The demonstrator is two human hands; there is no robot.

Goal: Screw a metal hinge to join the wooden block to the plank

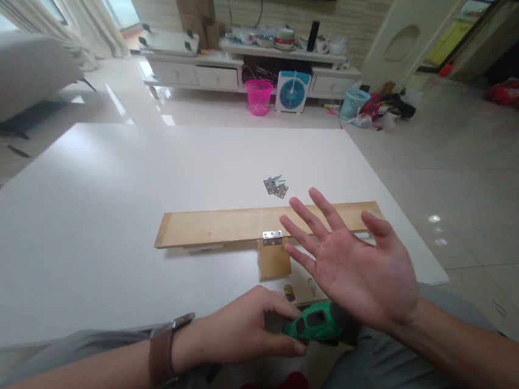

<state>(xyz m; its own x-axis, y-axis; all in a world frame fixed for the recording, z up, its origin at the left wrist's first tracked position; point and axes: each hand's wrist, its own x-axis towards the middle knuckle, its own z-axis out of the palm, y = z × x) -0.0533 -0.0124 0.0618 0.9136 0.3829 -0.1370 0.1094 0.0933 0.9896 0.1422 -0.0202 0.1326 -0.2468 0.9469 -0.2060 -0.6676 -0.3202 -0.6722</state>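
My left hand (249, 327), with a brown watch strap on the wrist, is closed around a green power screwdriver (318, 324) at the near table edge. My right hand (353, 265) hovers just above the tool, palm up and fingers spread, holding nothing. Beyond the hands a long wooden board (226, 225) lies on the white table (84, 236). A small wooden piece (274, 259) is joined to it by a silver hinge (272, 237). Loose silver hinges and screws (276, 186) lie behind the board.
Two small items (289, 292) lie between the small wooden piece and the tool. On the floor beyond the table stand a pink basket (259, 96), a blue fan (292, 91), a teal basket (353, 102) and a white TV cabinet (211, 71).
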